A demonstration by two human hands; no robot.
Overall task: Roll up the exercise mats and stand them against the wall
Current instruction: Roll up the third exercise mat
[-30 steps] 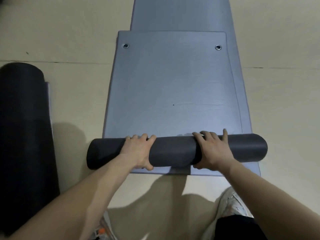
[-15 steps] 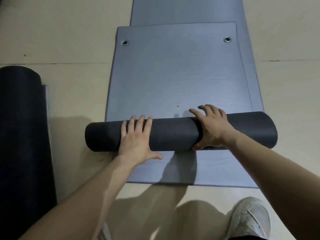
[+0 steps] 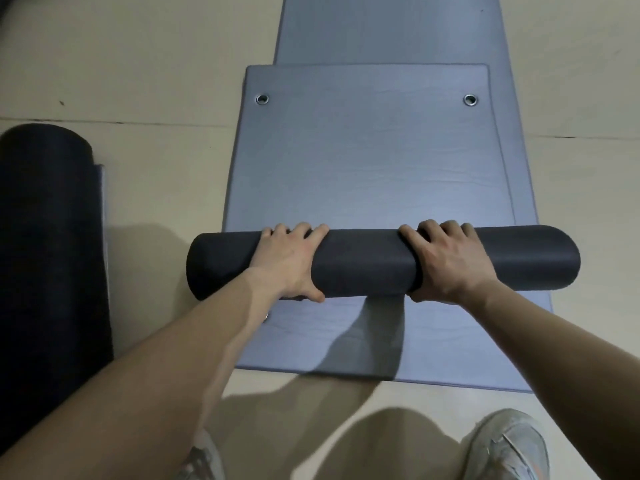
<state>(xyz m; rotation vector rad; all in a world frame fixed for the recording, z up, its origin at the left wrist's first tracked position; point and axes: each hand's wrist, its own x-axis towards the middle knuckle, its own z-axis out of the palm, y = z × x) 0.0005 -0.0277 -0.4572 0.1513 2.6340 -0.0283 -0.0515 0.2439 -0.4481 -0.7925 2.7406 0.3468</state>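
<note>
A blue-grey exercise mat (image 3: 367, 161) with two metal eyelets lies flat on the floor, on top of a second blue-grey mat (image 3: 388, 29) that reaches further away. Its near part is wound into a dark roll (image 3: 363, 263) lying crosswise. My left hand (image 3: 291, 259) wraps over the roll's left half, fingers curled over the far side and thumb underneath. My right hand (image 3: 446, 261) grips the right half the same way. Behind the roll the lower mat (image 3: 450, 344) is uncovered.
A thick dark rolled mat (image 3: 45, 258) lies on the floor at the left, parallel to my left arm. My grey shoes (image 3: 509, 445) stand on the beige floor (image 3: 138, 64) just before the lower mat's near edge.
The roll has travelled away from me along the mat and grown thicker, uncovering more of the lower mat. Both hands shifted from flat pushing to curling over the roll.
</note>
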